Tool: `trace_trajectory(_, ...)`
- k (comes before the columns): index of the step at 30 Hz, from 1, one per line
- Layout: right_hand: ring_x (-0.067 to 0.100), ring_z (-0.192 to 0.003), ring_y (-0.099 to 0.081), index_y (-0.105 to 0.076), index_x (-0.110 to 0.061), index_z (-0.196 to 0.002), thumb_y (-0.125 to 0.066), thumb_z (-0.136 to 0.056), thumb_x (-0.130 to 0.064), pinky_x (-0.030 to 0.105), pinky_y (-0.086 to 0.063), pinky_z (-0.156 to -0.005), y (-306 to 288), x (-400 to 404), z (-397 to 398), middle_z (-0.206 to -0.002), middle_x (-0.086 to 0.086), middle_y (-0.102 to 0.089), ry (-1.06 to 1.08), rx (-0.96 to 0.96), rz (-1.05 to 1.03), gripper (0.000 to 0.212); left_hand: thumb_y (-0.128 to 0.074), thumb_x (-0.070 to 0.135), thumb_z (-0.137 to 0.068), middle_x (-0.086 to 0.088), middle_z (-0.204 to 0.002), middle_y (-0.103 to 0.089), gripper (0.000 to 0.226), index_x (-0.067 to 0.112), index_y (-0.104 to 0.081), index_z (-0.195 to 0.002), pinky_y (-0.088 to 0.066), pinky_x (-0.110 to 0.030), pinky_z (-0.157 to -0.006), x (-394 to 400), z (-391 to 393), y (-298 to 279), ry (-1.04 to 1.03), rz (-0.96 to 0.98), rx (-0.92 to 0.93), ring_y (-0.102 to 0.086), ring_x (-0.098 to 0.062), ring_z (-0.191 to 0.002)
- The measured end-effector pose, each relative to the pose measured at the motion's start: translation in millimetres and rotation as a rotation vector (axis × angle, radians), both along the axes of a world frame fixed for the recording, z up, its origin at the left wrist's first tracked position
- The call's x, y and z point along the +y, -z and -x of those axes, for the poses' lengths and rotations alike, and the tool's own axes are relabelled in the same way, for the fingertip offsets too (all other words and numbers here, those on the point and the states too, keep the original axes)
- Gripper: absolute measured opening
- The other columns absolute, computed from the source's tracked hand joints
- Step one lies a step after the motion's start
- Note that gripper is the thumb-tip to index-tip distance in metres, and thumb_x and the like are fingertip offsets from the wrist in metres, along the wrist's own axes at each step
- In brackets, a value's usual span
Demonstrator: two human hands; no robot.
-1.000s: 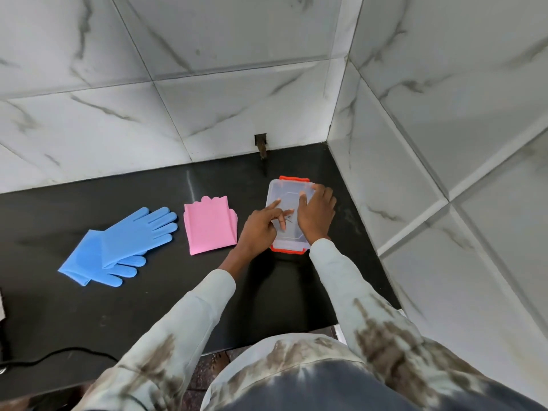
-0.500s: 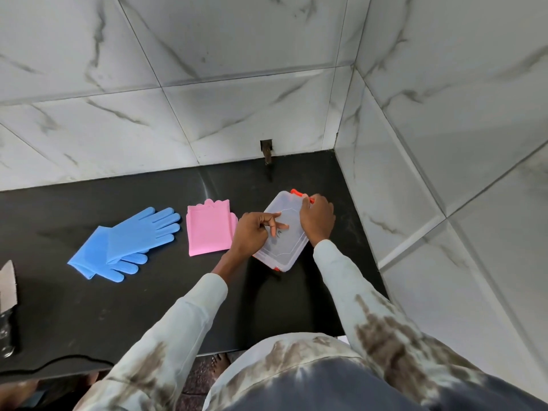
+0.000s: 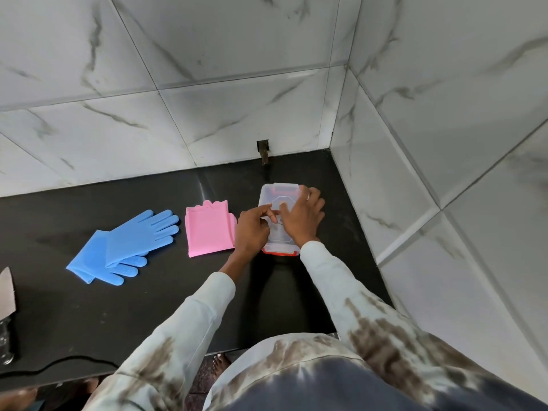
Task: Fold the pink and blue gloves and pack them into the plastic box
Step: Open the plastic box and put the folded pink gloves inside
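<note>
The clear plastic box (image 3: 278,247) with orange clips stands on the black counter near the right wall, its lid on. My left hand (image 3: 252,229) grips the box's left edge, fingers curled, thumb and forefinger on the lid. My right hand (image 3: 302,218) lies spread over the lid, fingertips reaching the far clip. The pink gloves (image 3: 207,229) lie folded flat just left of the box, touching my left hand. Further left, the blue gloves (image 3: 127,244) lie one on the other, fingers spread, unfolded.
Marble wall tiles close the counter (image 3: 148,307) at the back and right. A small metal fitting (image 3: 263,151) sticks out of the back wall behind the box. A knife-like blade (image 3: 6,292) and a black cable (image 3: 59,364) lie at the counter's left front.
The box was turned askew half a second ago and now sits straight again. My right hand has moved from its right edge onto the lid.
</note>
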State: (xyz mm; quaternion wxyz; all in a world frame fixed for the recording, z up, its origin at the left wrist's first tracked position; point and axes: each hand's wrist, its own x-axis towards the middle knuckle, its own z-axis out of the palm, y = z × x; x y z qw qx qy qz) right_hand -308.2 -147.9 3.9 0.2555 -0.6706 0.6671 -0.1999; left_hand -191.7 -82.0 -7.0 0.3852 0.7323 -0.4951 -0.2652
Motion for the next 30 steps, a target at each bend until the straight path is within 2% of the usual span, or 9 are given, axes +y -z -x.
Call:
trace_trajectory(2,0.033,-0.152,-0.032,-0.03,-0.022,-0.159,-0.06,-0.1,-0.054,0.053,-0.036,-0.123,-1.7,6.3,-6.7,-0.169,0.011,-0.022,-0.078,0.061,-0.04,0.074,-0.059,-0.003,-0.101,-0.004,-0.127,-0.077,0.019,0.008,-0.074,-0.102,-0.052,-0.016,-0.101,4.3,-0.1,-0.3,-0.06,0.051,-0.009,-0.068,-0.018,-0.125)
trace_trajectory(5,0.039,-0.16,-0.019,-0.026,-0.026,-0.163,-0.059,-0.097,-0.064,0.062,-0.025,-0.128,-4.4,13.8,-14.6,-0.175,0.01,-0.008,-0.209,0.156,-0.092,0.082,-0.06,-0.005,-0.096,-0.003,-0.137,-0.057,0.032,0.012,-0.06,-0.123,-0.048,-0.014,-0.101,13.4,-4.9,1.3,-0.169,0.108,-0.011,-0.054,-0.009,-0.123)
trace_trajectory(8,0.043,-0.162,-0.013,-0.023,-0.029,-0.165,-0.057,-0.094,-0.071,0.066,-0.02,-0.129,-4.3,24.4,-22.6,-0.177,0.007,-0.001,-0.278,0.22,-0.11,0.089,-0.067,0.0,-0.097,-0.006,-0.138,-0.056,0.039,0.009,-0.055,-0.132,-0.05,-0.024,-0.104,16.0,-12.4,0.9,-0.325,0.085,0.142,-0.058,-0.015,-0.123)
trace_trajectory(12,0.05,-0.163,0.001,-0.01,-0.033,-0.169,-0.053,-0.091,-0.079,0.071,-0.015,-0.129,-3.6,35.0,-32.5,-0.178,0.007,0.012,-0.336,0.299,-0.143,0.101,-0.049,0.005,-0.108,-0.009,-0.131,-0.072,0.038,0.011,-0.052,-0.145,-0.059,-0.04,-0.107,18.9,-27.8,-2.8,-0.356,0.0,0.362,-0.071,-0.022,-0.115)
trace_trajectory(15,0.052,-0.162,0.011,0.002,-0.032,-0.17,-0.055,-0.09,-0.08,0.073,-0.011,-0.128,-5.0,36.2,-36.2,-0.176,0.007,0.021,-0.38,0.336,-0.174,0.109,-0.042,0.008,-0.11,-0.013,-0.138,-0.071,0.042,0.009,-0.051,-0.151,-0.058,-0.046,-0.11,20.1,-37.6,-4.6,-0.332,-0.045,0.448,-0.071,-0.028,-0.122)
trace_trajectory(21,0.053,-0.162,0.007,0.003,-0.03,-0.17,-0.061,-0.089,-0.075,0.071,-0.017,-0.128,-9.0,40.8,-43.4,-0.177,0.008,0.019,-0.346,0.358,-0.169,0.113,-0.045,0.012,-0.114,-0.016,-0.14,-0.071,0.038,0.005,-0.058,-0.148,-0.057,-0.053,-0.111,22.2,-44.2,-6.6,-0.296,-0.102,0.64,-0.072,-0.035,-0.125)
trace_trajectory(30,0.048,-0.163,-0.002,-0.007,-0.03,-0.169,-0.068,-0.086,-0.073,0.07,-0.018,-0.128,-11.9,44.8,-47.9,-0.177,0.007,0.01,-0.27,0.286,-0.158,0.111,-0.044,0.022,-0.115,-0.01,-0.14,-0.072,0.041,0.012,-0.059,-0.152,-0.057,-0.05,-0.111,26.3,-50.2,-11.5,-0.211,-0.163,0.814,-0.073,-0.032,-0.125)
